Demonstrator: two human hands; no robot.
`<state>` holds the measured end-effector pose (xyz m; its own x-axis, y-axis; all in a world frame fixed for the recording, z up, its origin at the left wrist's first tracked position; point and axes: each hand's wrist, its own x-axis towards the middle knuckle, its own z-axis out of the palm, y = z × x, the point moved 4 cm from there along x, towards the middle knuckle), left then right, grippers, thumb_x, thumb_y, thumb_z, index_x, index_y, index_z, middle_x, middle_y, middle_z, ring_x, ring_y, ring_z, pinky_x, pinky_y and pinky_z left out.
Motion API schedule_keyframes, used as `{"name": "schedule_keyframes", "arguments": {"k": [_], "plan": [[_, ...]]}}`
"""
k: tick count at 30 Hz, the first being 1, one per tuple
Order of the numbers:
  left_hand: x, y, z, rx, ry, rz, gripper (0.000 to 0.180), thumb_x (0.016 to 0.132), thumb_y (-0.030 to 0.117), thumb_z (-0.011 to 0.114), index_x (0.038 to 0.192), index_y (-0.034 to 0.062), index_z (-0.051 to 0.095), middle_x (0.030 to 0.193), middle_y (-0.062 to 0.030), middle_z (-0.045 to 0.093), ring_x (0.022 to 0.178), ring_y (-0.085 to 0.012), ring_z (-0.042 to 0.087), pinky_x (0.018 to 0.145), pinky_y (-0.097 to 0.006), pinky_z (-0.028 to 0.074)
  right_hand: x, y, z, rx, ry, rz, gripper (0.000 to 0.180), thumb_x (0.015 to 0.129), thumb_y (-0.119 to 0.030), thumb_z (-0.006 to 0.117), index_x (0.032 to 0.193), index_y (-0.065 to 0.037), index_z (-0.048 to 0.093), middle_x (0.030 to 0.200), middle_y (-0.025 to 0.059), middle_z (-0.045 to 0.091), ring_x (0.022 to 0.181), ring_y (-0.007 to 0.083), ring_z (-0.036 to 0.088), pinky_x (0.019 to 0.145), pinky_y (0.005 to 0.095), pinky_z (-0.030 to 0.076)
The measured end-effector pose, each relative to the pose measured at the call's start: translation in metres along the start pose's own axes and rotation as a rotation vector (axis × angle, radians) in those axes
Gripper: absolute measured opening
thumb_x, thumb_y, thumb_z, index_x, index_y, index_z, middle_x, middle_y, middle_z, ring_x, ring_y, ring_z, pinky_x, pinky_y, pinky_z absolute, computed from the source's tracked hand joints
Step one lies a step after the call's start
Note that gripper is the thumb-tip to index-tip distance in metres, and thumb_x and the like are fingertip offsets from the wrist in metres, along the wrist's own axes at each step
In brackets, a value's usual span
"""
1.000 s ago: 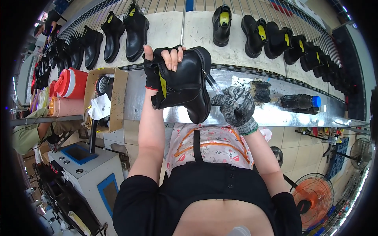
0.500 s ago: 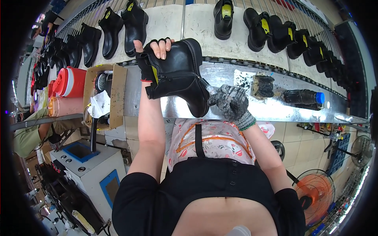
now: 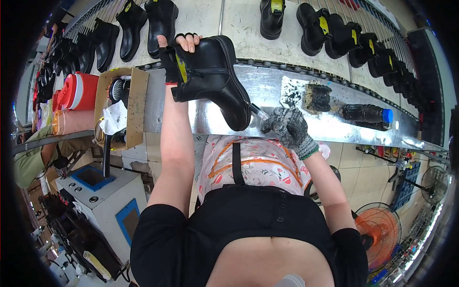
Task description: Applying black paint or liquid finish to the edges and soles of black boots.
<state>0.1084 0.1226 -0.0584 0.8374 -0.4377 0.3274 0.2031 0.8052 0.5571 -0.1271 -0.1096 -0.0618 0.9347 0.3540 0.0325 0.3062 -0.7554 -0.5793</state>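
Raised over the metal bench is a black ankle boot (image 3: 210, 79), tilted toe down toward me, its yellow lining showing at the opening. My left hand (image 3: 187, 43), in a black fingerless glove with a red hem, is closed around the boot's shaft; its palm is hidden. My right hand (image 3: 290, 126) wears a grey knitted glove and pinches the pale handle of a small dark-tipped brush (image 3: 259, 112). The brush tip lies at the sole edge near the toe; whether it touches cannot be made out.
A stained white sheet (image 3: 290, 92), a blackened sponge block (image 3: 318, 97) and a blue-capped bottle of dark liquid (image 3: 366, 114) lie on the bench (image 3: 210, 119). Several boots (image 3: 313, 29) line the conveyor behind. A cardboard box (image 3: 138, 107) and red jug (image 3: 79, 91) stand left.
My right hand has drawn back slightly to the right, showing more of the brush. The boot stays in my left hand. The whole view has shifted a little.
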Motion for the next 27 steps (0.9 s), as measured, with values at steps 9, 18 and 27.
{"name": "schedule_keyframes", "arguments": {"k": [9,18,27], "plan": [[0.004,0.006,-0.032,0.085,0.055,0.004,0.080,0.091,0.065,0.020,0.063,0.0022,0.060,0.065,-0.0104,0.055,0.074,-0.0233,0.050,0.090,-0.034,0.034,-0.024,0.018,0.020,0.655,0.004,0.280,0.042,0.093,-0.038,0.042,0.102,-0.003,0.063,0.090,0.0091,0.069,0.081,0.0242,0.065,0.078,0.0320,0.051],[0.013,-0.018,-0.055,0.477,0.223,0.053,0.080,0.087,0.069,0.026,0.076,-0.0019,0.061,0.073,-0.0137,0.062,0.076,-0.0236,0.059,0.069,-0.033,0.047,-0.044,0.043,0.049,1.342,0.390,0.627,0.069,0.088,-0.060,0.045,0.105,0.006,0.059,0.081,0.0135,0.067,0.082,0.0230,0.066,0.078,0.0339,0.052],[-0.024,0.003,-0.071,1.685,0.447,0.202,0.052,0.090,0.054,0.044,0.110,0.0078,0.056,0.087,-0.0175,0.065,0.084,-0.0359,0.063,0.067,-0.041,0.048,-0.039,0.044,0.027,1.454,0.467,0.731,0.052,0.093,-0.048,0.043,0.096,0.001,0.061,0.080,0.0131,0.065,0.075,0.0216,0.065,0.064,0.0308,0.054]]}}
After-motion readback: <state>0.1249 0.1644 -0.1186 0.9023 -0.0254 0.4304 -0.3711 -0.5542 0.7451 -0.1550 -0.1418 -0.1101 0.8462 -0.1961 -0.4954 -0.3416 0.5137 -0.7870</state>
